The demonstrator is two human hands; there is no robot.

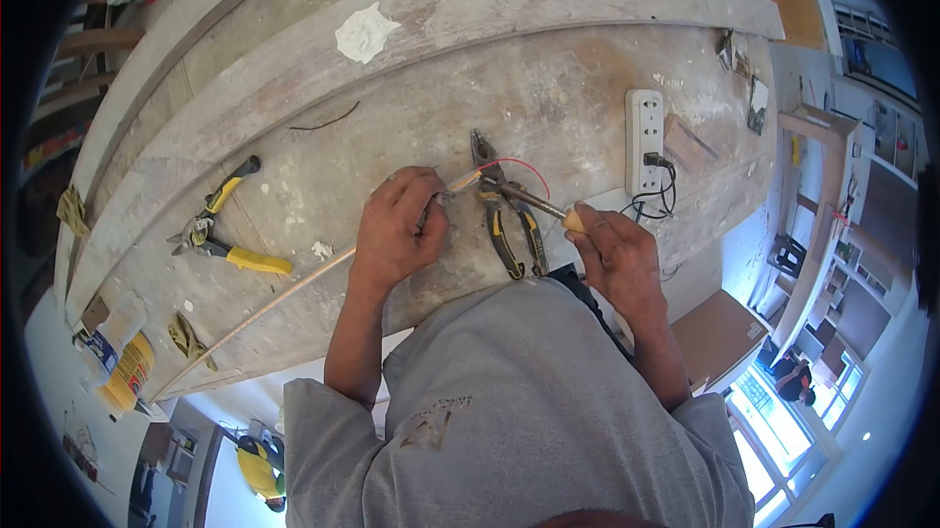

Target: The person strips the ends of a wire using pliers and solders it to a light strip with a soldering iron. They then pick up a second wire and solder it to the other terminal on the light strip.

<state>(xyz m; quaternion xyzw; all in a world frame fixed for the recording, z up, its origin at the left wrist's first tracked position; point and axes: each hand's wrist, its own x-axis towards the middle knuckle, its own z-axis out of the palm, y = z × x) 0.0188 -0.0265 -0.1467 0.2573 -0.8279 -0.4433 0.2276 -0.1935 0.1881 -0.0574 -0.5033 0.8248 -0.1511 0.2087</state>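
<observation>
My left hand [403, 220] is closed round a long thin light-coloured strip [304, 283], which runs down to the lower left. A thin red wire [524, 164] curves from the strip's upper end. In my right hand [619, 259] is a soldering iron [544, 203] with a pale handle, its tip close to the strip's end. Pliers with black and yellow handles [504, 225] lie on the worktable [441, 97] between my hands, partly under the iron.
A white power strip [644, 141] with a black plug is at the right. Yellow-handled snips [230, 225] lie at the left, near a yellow container [130, 371]. Long curved boards [470, 4] cross the far side. Two people are in the background.
</observation>
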